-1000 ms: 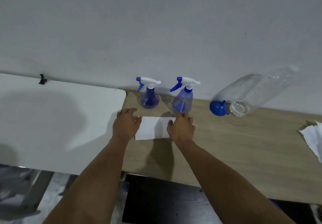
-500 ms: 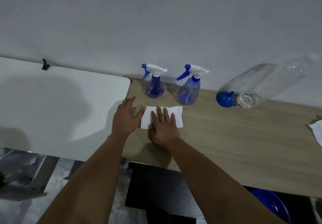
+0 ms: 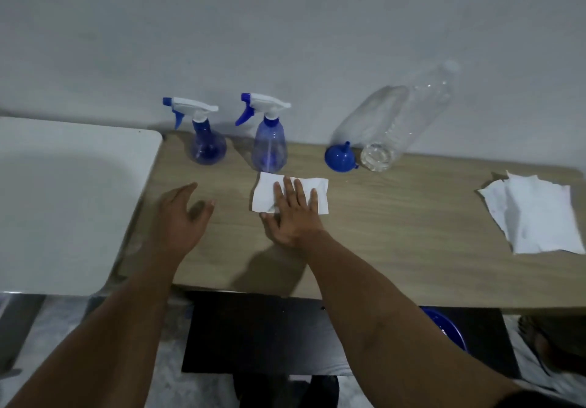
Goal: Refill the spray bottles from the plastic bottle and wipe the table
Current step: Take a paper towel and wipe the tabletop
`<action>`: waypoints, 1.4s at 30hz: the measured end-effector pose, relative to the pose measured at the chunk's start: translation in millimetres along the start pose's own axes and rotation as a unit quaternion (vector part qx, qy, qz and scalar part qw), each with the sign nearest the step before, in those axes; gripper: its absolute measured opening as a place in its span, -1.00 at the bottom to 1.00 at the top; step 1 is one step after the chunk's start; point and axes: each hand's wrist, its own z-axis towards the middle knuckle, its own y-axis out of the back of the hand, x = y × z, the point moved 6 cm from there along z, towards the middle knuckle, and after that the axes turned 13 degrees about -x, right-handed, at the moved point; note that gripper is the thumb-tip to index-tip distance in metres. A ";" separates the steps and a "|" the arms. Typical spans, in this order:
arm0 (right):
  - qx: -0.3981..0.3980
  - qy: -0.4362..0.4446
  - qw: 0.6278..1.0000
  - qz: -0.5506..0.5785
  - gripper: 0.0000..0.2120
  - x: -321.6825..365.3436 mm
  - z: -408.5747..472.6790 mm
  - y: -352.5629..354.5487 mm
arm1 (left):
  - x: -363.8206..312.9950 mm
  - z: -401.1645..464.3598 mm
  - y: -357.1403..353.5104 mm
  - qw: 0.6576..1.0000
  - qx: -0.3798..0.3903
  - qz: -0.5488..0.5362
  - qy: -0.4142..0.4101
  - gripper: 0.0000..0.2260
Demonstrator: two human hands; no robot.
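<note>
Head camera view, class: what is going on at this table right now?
A person is wiping the wooden table. The right hand presses flat on a white paper towel in front of two blue spray bottles. The left hand is open above the table, holding nothing. A blue funnel and a clear plastic bottle stand by the wall; more paper towels lie at the right.

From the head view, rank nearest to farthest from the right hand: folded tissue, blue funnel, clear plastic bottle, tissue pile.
1. Folded tissue, under the right hand.
2. Blue funnel, back right.
3. Clear plastic bottle, beside the funnel.
4. Tissue pile, far right.
</note>
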 end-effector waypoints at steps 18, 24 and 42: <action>-0.045 -0.270 0.962 0.006 -0.09 -345.8 -134.7 81.3 | -144.2 -91.3 -76.1 0.999 0.003 0.022 -0.025 -0.53; -0.064 -0.321 0.945 0.022 -0.01 -325.1 -191.6 72.9 | -139.1 -99.4 -57.0 0.999 -0.019 -0.016 -0.022 -0.53; -0.056 -0.236 0.970 0.016 0.10 -2.2 -87.6 -3.2 | 25.0 -53.7 69.3 0.996 -0.029 -0.024 0.081 -0.47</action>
